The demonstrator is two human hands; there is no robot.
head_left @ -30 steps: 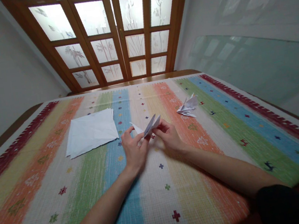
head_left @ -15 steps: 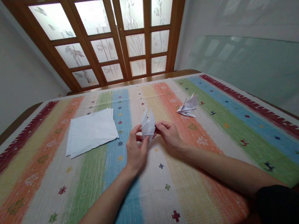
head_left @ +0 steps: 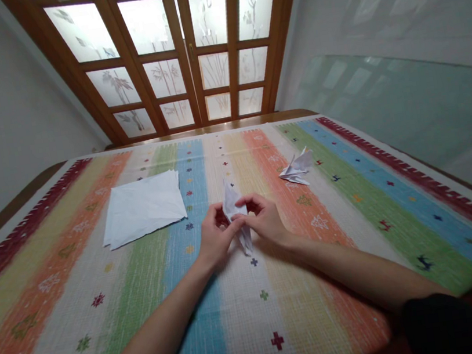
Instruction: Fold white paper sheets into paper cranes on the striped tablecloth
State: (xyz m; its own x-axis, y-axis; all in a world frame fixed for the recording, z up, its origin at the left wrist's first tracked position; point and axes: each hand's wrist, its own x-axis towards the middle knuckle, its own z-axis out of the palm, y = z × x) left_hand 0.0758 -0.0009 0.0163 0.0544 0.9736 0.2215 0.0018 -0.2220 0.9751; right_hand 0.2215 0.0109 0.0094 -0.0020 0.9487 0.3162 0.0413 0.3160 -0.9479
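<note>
A folded piece of white paper (head_left: 230, 196) is between my two hands over the middle of the table. It is narrow, with a pointed tip toward the far side and a thin tail pointing down toward me. My left hand (head_left: 216, 232) pinches its left side with fingers and thumb. From the right, my right hand (head_left: 263, 215) grips it, thumb and index finger pressed over its front. The thumbs nearly meet and hide the middle folds.
A stack of white paper sheets (head_left: 146, 208) lies to the left. On the right sits a folded paper figure (head_left: 297, 168), like an origami crane. A striped, patterned tablecloth (head_left: 149, 312) covers the table. Behind stand wooden doors (head_left: 181, 55) with glass panes.
The folded paper has changed shape in my hands: two upright points were visible, now one shows at the top and a tail points down. My right hand has shifted left over it.
</note>
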